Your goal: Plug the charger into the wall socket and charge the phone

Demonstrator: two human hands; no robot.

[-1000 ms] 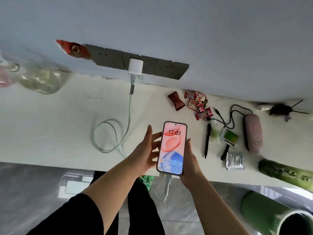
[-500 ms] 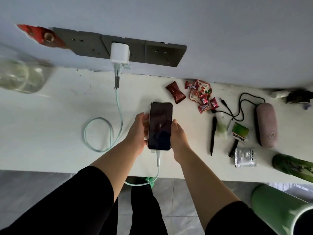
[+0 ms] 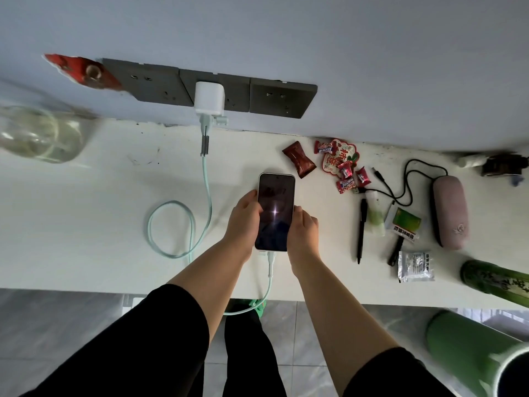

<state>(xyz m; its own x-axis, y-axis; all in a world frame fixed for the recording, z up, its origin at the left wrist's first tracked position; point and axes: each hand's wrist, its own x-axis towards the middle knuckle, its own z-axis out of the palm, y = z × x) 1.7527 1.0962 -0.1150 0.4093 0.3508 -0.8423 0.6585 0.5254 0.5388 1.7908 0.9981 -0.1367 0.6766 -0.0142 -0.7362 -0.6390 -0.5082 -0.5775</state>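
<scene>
Both hands close around the phone [image 3: 275, 212] from either side, the left hand [image 3: 244, 222] with its thumb laid over the glass edge, the right hand [image 3: 303, 229] cupping the other long side, so the slab stays level, apparently just above or on the white bench [image 3: 86, 224]; I cannot tell for sure whether it has touched down. Gripping it by the edges keeps the fingers [image 3: 306, 214] clear of the plug at its lower end, where the cable [image 3: 207, 196] enters.

The charger [image 3: 209, 99], a smooth white rounded block, sits pushed into the middle plate of the wall socket [image 3: 229, 93], a row of matte grey panels. From it the pale green cord drops, curls into one loose loop on the bench, dips over the front edge and comes back up to the phone, leaving slack. The screen is dark and glossy, with a bright glint in it. Crinkled sweet wrappers [image 3: 343, 170] lie just beyond.
</scene>
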